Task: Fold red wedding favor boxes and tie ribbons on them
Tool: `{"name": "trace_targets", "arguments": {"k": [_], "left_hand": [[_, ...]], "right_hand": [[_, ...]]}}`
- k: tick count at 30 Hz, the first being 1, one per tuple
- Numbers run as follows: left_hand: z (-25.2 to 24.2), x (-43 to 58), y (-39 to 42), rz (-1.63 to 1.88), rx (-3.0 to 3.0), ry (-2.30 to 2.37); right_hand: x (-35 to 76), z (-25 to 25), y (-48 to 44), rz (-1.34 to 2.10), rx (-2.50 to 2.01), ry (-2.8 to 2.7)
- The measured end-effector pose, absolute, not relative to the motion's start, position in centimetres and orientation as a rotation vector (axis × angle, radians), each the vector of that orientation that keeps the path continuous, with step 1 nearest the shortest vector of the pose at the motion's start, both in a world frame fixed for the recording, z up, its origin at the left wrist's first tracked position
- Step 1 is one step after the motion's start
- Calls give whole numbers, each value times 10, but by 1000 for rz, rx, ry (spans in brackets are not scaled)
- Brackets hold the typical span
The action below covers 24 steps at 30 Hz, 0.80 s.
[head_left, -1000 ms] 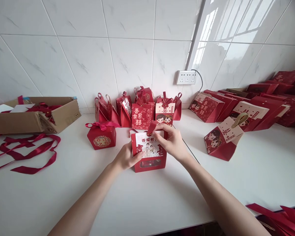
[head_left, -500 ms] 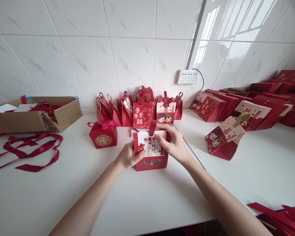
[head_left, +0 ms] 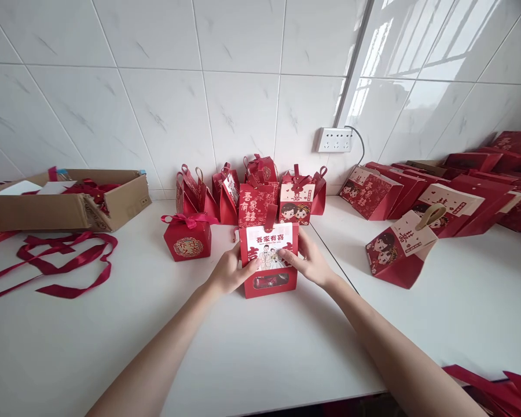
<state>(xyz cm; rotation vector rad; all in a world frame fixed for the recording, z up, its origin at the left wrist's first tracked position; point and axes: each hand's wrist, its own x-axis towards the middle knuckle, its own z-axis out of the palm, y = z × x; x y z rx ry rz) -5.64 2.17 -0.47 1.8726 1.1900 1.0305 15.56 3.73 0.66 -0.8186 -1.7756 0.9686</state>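
A red gift box (head_left: 270, 284) with a white printed front, an oval window and a ribbon loop at its top stands upright on the white table (head_left: 226, 359). My left hand (head_left: 231, 269) grips its left side, thumb on the front. On the right side my right hand (head_left: 312, 259) holds it, thumb across the printed couple and fingers behind. Just to the left sits a red box with a bow (head_left: 187, 240). Behind the held box, a red patterned box (head_left: 256, 202) and a box with two cartoon faces (head_left: 296, 202) stand among several others.
An open cardboard box (head_left: 35, 211) with red ribbon inside is at the left, loose red ribbon (head_left: 87, 289) before it. A tilted box (head_left: 399, 249) and rows of red boxes (head_left: 373, 191) occupy the right. More ribbon (head_left: 499, 388) lies at the lower right corner.
My right hand has moved down from the ribbon loop at the top to the box's right side. My left hand keeps its hold. The view has shifted slightly.
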Motion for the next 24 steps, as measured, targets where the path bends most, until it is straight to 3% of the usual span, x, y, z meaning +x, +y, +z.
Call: {"name": "trace_targets", "arguments": {"k": [15, 24], "left_hand": [[-9, -59, 23, 1015, 1928, 1197], [-7, -62, 25, 1020, 1934, 1231]], "right_hand": [[157, 5, 38, 950, -859, -1811], [165, -3, 48, 1232, -863, -1907]]}}
